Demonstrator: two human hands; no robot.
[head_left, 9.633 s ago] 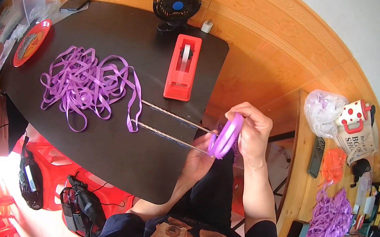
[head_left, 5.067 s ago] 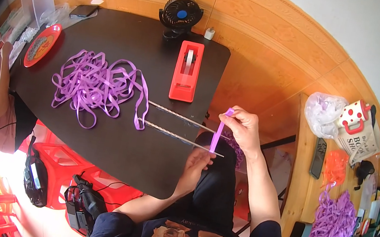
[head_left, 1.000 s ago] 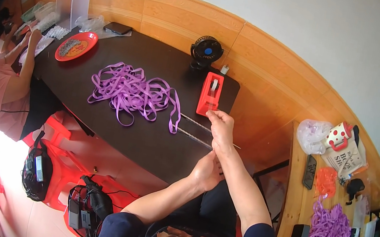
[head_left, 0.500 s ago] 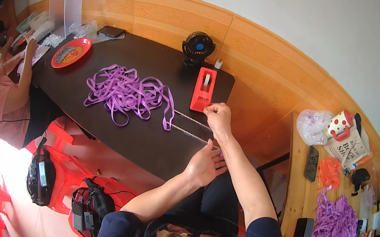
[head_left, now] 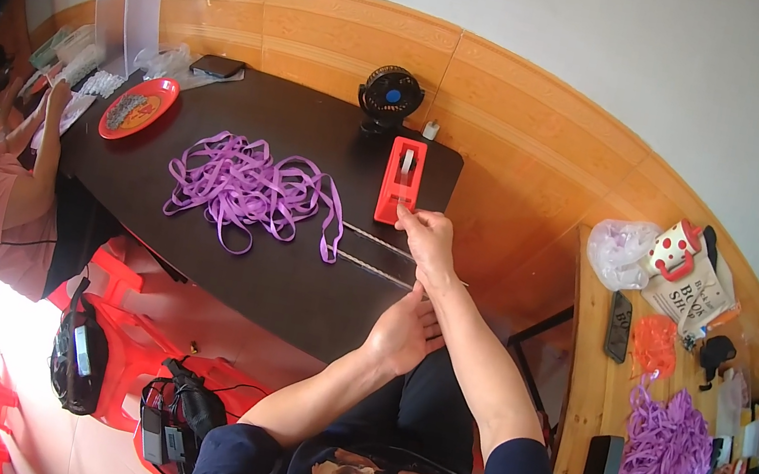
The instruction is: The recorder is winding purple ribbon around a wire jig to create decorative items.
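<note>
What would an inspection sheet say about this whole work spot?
Surface: dark table.
Job's things: loose purple ribbon heap; two thin rods; red tape dispenser.
Clutter: red plate with grey bits, black fan.
Hands: right hand at the dispenser's near end, left hand near the right wrist; grips unclear.
Cables: thin black cord by a black bag.
Surroundings: wooden surface at right with more purple ribbon; a person at left.

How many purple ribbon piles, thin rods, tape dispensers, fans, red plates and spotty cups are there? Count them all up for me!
Purple ribbon piles: 2
Thin rods: 2
Tape dispenser: 1
Fan: 1
Red plate: 1
Spotty cup: 1
Total: 8
</note>
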